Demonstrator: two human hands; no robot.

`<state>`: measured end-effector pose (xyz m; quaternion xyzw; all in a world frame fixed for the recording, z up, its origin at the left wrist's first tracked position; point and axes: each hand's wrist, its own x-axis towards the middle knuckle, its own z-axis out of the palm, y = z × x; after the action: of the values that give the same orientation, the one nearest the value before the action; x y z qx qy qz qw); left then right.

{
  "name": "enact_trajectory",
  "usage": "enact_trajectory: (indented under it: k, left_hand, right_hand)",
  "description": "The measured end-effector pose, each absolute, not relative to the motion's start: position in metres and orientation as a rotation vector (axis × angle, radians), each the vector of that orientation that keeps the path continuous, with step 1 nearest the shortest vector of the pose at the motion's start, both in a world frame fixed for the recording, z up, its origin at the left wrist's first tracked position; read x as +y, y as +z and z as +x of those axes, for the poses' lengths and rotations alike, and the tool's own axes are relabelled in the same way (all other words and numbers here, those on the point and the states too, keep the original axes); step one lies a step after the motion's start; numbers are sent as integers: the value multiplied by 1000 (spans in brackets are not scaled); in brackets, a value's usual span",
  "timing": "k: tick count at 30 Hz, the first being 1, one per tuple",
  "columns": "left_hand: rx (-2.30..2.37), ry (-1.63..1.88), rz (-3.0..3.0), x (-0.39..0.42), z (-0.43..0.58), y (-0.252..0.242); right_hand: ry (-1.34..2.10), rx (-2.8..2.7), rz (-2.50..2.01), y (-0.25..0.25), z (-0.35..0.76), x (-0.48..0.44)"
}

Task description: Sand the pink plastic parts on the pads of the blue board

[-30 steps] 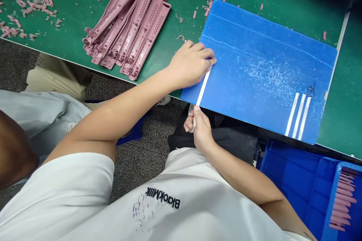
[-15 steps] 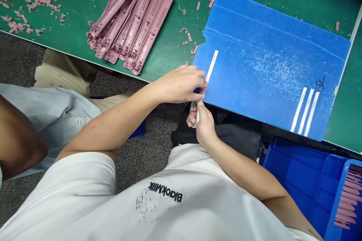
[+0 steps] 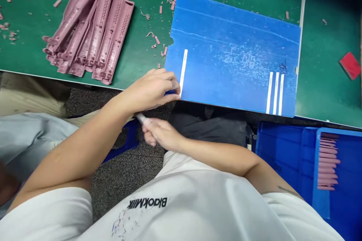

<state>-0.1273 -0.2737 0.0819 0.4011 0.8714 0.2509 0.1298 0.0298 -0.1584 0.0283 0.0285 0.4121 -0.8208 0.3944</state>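
My left hand is closed at the board's near-left edge, thumb and curled fingertips on the lower end of a white strip with small black print. That strip lies on a blue plastic board on the table. Below, off the table's edge, my right hand is closed around a white item. It is blurred and partly hidden by the fingers; half a second ago it looked ring-shaped. Three similar white strips lie side by side near the board's right edge.
Long pink plastic parts lie heaped on the green table, with pink scraps around. A blue crate holding pink pieces stands low at the right. At the far right lies a red block. Another person's clothed leg is at the left.
My right hand has moved down and left, away from the strip's lower end, with the white item in it. My left hand stays at the strip. The view has swung right.
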Motion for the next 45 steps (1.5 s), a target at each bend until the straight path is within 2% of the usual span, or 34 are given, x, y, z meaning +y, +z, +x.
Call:
enact_trajectory:
  k: [4,8,18,23,27,31,37,45]
  left_hand:
    - [2450,910,1112,-292,-105,96]
    - [2370,820,1088,-299,-80,109]
    - [2787,779,1113,-293,-19,96]
    - [2811,852,1063,-286,-11,94]
    - [2831,835,1002,-283,-45,103]
    - [2869,801,942,-267,-127,106]
    - [2745,754,955,-217,-248,86]
    - [2656,725,1036,-204,-281,70]
  right_hand:
    - [-2153,1525,4,34,22,-107]
    - [-2033,1780,-92,31,26,-76]
    - [-1707,2139,-229,43,23,-77]
    - [-1702,2105,-180,40,25,-75]
    - [-1932,1916,0,37,29,-80]
    - [-2155,1696,255,37,26,-87]
    - [-2251,1453,570,41,11,-86]
    - [-2229,1295,746,42,1,-85]
